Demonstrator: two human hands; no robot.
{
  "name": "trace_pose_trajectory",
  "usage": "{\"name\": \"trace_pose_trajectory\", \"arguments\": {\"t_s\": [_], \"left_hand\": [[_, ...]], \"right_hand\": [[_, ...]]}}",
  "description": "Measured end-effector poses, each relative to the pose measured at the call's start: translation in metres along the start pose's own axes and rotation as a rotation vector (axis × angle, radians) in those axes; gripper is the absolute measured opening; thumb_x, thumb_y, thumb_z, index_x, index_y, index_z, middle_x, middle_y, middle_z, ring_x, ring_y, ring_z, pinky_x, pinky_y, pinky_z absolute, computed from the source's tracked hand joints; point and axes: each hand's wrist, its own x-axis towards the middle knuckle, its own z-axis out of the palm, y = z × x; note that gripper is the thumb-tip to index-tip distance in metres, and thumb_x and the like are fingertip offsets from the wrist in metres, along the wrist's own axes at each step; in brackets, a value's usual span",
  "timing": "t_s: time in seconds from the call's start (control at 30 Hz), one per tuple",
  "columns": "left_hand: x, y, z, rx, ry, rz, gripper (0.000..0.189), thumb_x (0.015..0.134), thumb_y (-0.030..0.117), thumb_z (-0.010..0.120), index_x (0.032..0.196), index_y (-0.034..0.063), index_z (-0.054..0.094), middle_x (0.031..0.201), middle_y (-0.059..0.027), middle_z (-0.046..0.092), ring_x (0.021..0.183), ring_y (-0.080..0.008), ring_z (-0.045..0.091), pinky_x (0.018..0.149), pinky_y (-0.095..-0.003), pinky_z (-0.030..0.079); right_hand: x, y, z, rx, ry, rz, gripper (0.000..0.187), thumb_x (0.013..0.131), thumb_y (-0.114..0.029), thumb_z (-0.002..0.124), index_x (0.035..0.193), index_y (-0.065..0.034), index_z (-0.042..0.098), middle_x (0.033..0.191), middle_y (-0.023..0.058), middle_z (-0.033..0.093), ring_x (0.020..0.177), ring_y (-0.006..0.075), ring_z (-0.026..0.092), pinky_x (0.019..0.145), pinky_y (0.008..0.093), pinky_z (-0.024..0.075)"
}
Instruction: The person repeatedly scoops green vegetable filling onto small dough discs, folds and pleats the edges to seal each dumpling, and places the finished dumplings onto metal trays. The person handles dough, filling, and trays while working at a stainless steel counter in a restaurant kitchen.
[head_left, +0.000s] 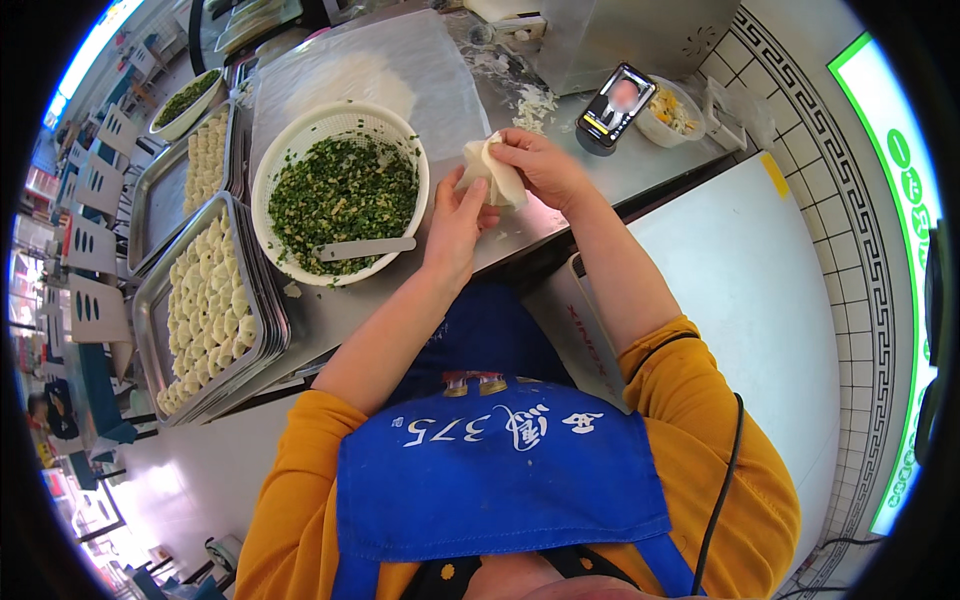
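My right hand grips a thin stack of dough wrappers by its upper edge, above the steel counter. My left hand is at the stack's lower left side, fingers bent, thumb against the dough. Left of the hands stands a white perforated basin of chopped green filling, with a flat metal spatula lying across its near part. Further left, a metal tray on a stack of trays holds rows of folded dumplings.
Behind the basin lies a plastic sheet with flour. A phone stands propped beside a plastic tub of food. Dough scraps lie near it. A second dumpling tray and a bowl of greens are at far left.
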Motion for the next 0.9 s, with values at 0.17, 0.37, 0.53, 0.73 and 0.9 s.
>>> {"name": "trace_pose_trajectory", "arguments": {"t_s": [0.17,0.37,0.53,0.73,0.9], "left_hand": [[0.016,-0.004,-0.002,-0.117,-0.078,-0.015,0.027,0.102,0.027,0.06,0.123,0.0107,0.058,0.108,-0.0017,0.064,0.095,-0.0117,0.059,0.084,-0.029,0.047],[0.027,-0.015,-0.004,-0.052,0.12,0.019,0.016,0.102,0.023,0.059,0.108,0.0089,0.062,0.103,-0.001,0.066,0.095,-0.0115,0.058,0.087,-0.0282,0.045],[0.028,-0.015,-0.005,-0.074,0.108,0.048,0.016,0.102,0.022,0.058,0.109,0.0078,0.062,0.104,-0.0019,0.066,0.096,-0.0116,0.058,0.086,-0.0285,0.046],[0.028,-0.019,-0.009,-0.014,0.115,0.02,0.017,0.103,0.021,0.057,0.11,0.0069,0.063,0.106,-0.0028,0.066,0.096,-0.0119,0.058,0.085,-0.0273,0.048],[0.026,-0.022,-0.011,0.016,0.114,0.021,0.019,0.103,0.023,0.056,0.109,0.0068,0.063,0.107,-0.0029,0.066,0.095,-0.0119,0.059,0.084,-0.027,0.048]], "right_hand": [[0.003,0.006,0.0,-0.165,-0.041,-0.066,0.039,0.088,-0.025,0.075,0.116,0.0,0.064,0.104,0.0077,0.068,0.092,0.0142,0.064,0.078,0.0286,0.0515],[0.009,0.011,0.001,-0.565,0.18,-0.11,0.051,0.079,-0.037,0.084,0.109,-0.0004,0.064,0.092,0.0077,0.067,0.082,0.0145,0.062,0.071,0.029,0.0504],[0.005,0.01,0.0,-0.488,0.024,-0.009,0.043,0.081,-0.036,0.082,0.101,-0.0025,0.064,0.09,0.0071,0.066,0.081,0.014,0.062,0.066,0.0279,0.0504],[0.006,0.015,-0.003,-0.422,0.024,0.031,0.03,0.09,-0.028,0.074,0.105,-0.0045,0.067,0.092,0.0028,0.067,0.082,0.0104,0.061,0.067,0.0257,0.0487],[0.008,0.014,-0.004,-0.473,0.025,0.012,0.028,0.088,-0.022,0.074,0.107,-0.0025,0.068,0.095,0.0044,0.069,0.083,0.0109,0.062,0.068,0.0258,0.0488]]}}
